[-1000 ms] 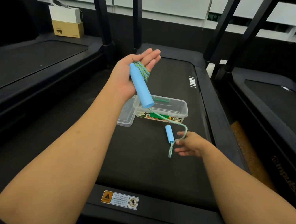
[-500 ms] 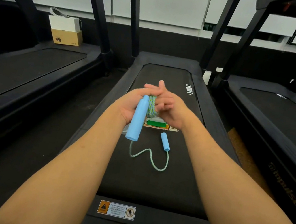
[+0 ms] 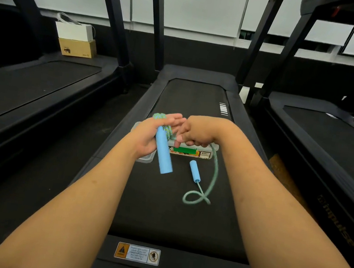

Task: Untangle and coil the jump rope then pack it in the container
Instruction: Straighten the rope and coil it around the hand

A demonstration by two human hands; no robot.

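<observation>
My left hand (image 3: 148,135) holds one light-blue jump rope handle (image 3: 163,154) against its palm, with green-blue rope coils (image 3: 163,123) wrapped around the fingers. My right hand (image 3: 197,132) is right beside it, fingers curled around the rope, which runs out from under the wrist. That free rope (image 3: 212,178) curves down to a small loop on the treadmill belt (image 3: 172,220) and ends at the second blue handle (image 3: 195,171) lying there. The clear plastic container (image 3: 198,152) with a green label sits behind the hands, mostly hidden. Its lid (image 3: 145,157) lies at its left.
Black treadmills stand on both sides, with uprights at the back. A white box on a cardboard box (image 3: 77,46) rests on the left treadmill. A warning sticker (image 3: 137,253) marks the near end of the middle deck.
My right hand has swung round the left hand, from its near side to its right, carrying the rope. The slack on the belt shifted from left of the loose handle to its right. The held handle tilted.
</observation>
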